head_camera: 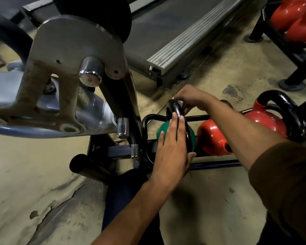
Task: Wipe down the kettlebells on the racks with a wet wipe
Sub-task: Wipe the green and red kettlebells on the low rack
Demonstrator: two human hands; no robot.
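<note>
Two bare forearms reached forward, the right one in a brown sleeve. The left hand lay with straight fingers flat along the glossy black loop handle of one green kettlebell, thumb on the far side. The right hand pinched a small white wet wipe against the handle's top. The green kettlebell sat at the left end of a low black tubular rack, with two smooth, rounded red kettlebells beside it. A second rack held two more red ones. One grey steel machine stood left on the worn, peeling tan floor.
</note>
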